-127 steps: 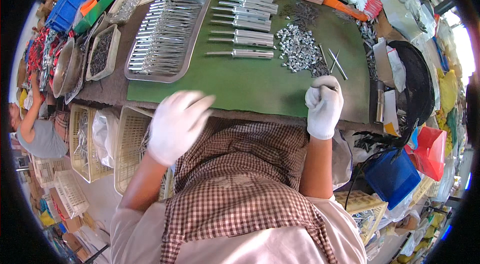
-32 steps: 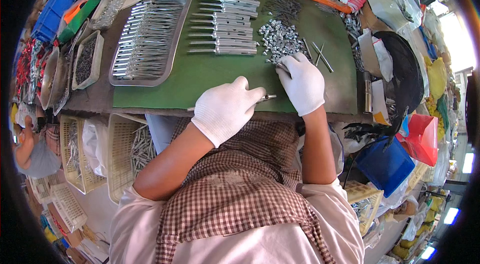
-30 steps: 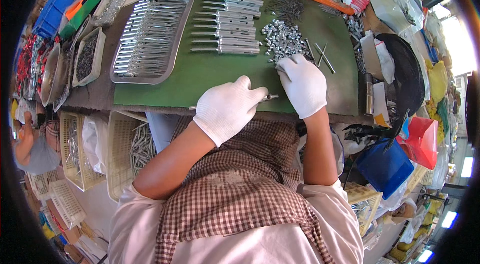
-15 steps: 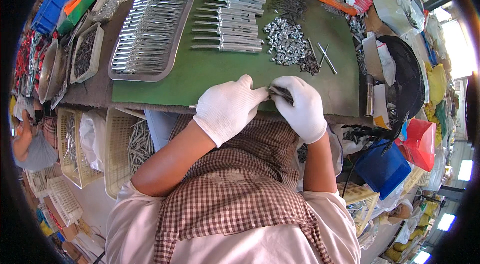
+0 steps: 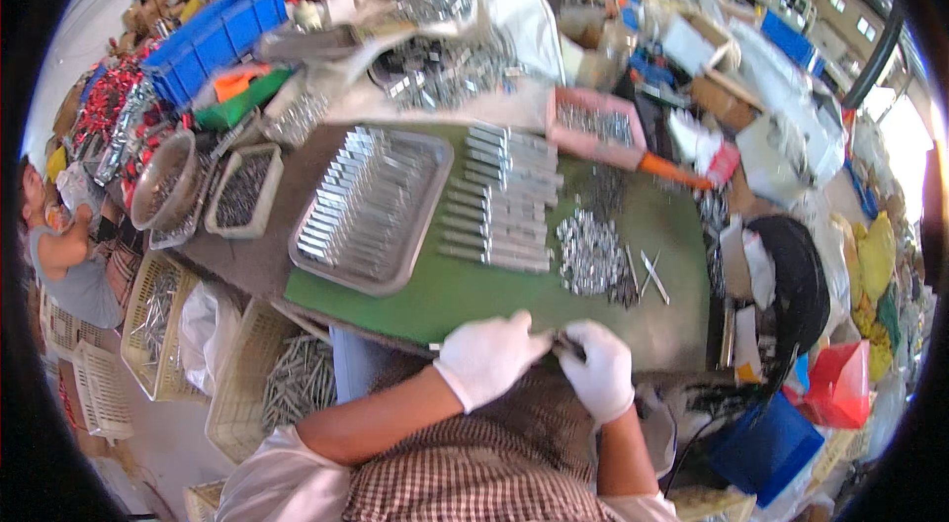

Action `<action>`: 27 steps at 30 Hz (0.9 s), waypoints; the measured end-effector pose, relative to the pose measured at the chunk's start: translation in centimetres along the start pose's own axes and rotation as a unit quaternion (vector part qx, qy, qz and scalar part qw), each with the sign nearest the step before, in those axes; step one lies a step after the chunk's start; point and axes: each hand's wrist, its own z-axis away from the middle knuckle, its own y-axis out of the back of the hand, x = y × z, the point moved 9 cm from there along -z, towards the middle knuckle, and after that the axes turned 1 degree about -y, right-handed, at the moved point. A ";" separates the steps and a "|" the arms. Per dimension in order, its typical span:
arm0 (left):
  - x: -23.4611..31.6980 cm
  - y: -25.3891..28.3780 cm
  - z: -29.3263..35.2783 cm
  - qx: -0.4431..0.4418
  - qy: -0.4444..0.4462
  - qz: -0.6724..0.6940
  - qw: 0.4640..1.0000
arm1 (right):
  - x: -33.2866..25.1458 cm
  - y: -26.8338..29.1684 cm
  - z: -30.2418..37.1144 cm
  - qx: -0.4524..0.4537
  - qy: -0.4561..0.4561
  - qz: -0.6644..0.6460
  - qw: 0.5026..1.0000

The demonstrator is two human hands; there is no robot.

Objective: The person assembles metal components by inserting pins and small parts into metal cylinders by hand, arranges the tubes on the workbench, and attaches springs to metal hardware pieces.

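My two white-gloved hands meet at the near edge of the green work mat (image 5: 400, 319). Closed round a thin metal rod is my left hand (image 5: 484, 361); only the rod's silver end (image 5: 434, 347) shows past the glove. My right hand (image 5: 603, 371) is closed too, fingertips near the left's, with something small and dark in it, too blurred to name. Beyond them lies a row of slotted metal rods (image 5: 504, 211). To its right are a pile of small silver fittings (image 5: 590, 253) and a heap of dark screw-like pieces (image 5: 601, 191). A few thin rods (image 5: 653, 277) lie loose beside the fittings.
A metal tray (image 5: 430, 216) of similar rods stands on the left. Further left is a tub (image 5: 269, 216) of dark small parts. A pink box (image 5: 593, 149) of fittings and an orange-handled tool (image 5: 675, 171) sit at the back right. Other people (image 5: 74, 260) work nearby.
The view has tilted up, so the bench and hands sit lower in the picture and people across the bench show. The hands keep nearly the same hold near the mat's edge.
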 end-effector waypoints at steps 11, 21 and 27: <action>0.3 -0.8 -0.4 -0.069 -0.035 -0.038 0.996 | 1.3 0.0 -0.7 0.082 -0.074 -0.366 0.924; 0.3 -0.9 -0.6 -0.051 -0.052 -0.054 0.996 | 3.6 -3.0 -2.1 0.185 -0.092 -0.727 0.654; 1.1 -0.6 0.0 -0.042 -0.058 -0.062 0.996 | 3.0 -2.9 -0.6 0.198 -0.057 -0.620 0.757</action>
